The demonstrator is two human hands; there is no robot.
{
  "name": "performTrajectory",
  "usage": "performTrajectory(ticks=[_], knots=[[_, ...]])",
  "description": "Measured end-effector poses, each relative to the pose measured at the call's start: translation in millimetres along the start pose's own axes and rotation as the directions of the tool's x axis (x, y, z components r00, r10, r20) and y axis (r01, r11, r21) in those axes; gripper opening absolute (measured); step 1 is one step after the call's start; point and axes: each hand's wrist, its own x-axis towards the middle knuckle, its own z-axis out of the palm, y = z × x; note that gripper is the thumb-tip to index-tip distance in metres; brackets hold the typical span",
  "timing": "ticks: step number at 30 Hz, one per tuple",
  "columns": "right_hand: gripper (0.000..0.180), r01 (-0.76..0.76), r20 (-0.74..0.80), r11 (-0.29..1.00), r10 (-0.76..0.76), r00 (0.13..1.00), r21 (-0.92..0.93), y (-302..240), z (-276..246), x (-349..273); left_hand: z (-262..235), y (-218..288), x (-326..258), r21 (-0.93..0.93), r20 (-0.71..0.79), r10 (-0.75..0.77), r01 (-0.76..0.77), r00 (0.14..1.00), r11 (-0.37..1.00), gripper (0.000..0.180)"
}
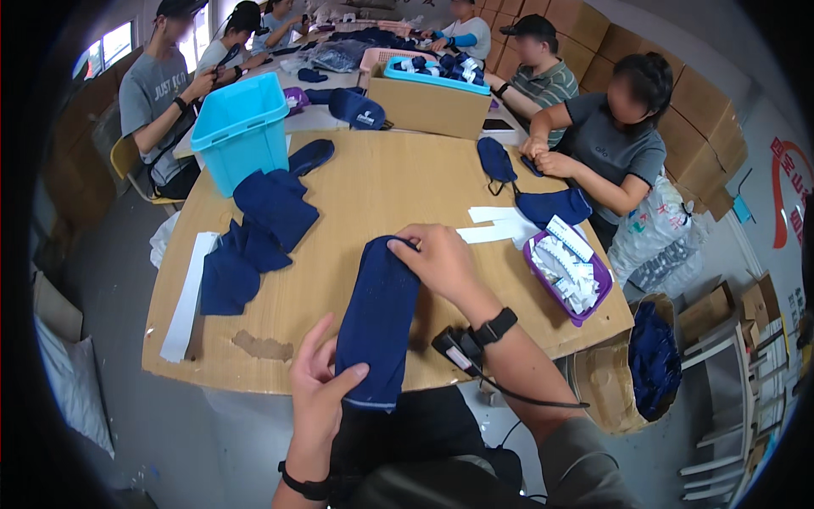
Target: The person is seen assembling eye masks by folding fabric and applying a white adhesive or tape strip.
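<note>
A long navy cloth piece (379, 314), rounded at its far end and edged with pale stitching at its near end, hangs over the table's front edge between my hands. My left hand (320, 373) grips its lower left side, thumb on top, some fingers raised and others hidden behind. At the far end, my right hand (439, 261) pinches the upper right corner between thumb and fingers. To the left lies a loose pile of similar navy cloth pieces (275, 212), with a white strip (188, 297) beside it.
A blue bin (246, 140) stands at the far left of the wooden table (398, 187). On the right are white strips (496, 225) and a purple basket (604, 293) of labels. A co-worker (615, 144) handles navy cloth there. A carton (610, 382) holding navy cloth stands below.
</note>
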Motion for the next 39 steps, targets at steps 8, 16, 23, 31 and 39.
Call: performTrajectory(ticks=[8, 16, 23, 31, 39], knots=[[0.027, -0.004, 0.102, 1.0, 0.006, 0.995, -0.015, 25.8, 27.0, 7.2, 9.2, -20.4, -4.3, 0.875, 0.161, 0.499, -0.357, 0.851, 0.327, 0.036], [0.026, 0.044, 0.003, 0.998, -0.044, 0.999, -0.041, 33.5, 34.2, 5.4, -19.8, -26.8, 3.3, 0.739, 0.562, 0.425, -0.662, 0.709, 0.127, 0.028], [0.017, 0.117, -0.308, 0.991, -0.131, 0.942, -0.062, 12.9, 16.9, -19.0, -14.1, -17.6, -1.3, 0.79, 0.47, 0.473, -0.594, 0.745, 0.151, 0.024], [0.015, 0.351, -0.096, 0.93, -0.342, 0.935, 0.107, -54.2, -7.6, -119.9, -23.7, -25.7, 3.2, 0.738, 0.534, 0.5, -0.665, 0.682, 0.119, 0.021], [0.026, 0.166, 0.012, 0.968, -0.171, 0.985, 0.187, -53.5, 17.3, -159.0, -26.5, -10.3, -5.1, 0.751, 0.534, 0.357, -0.624, 0.767, 0.217, 0.026]])
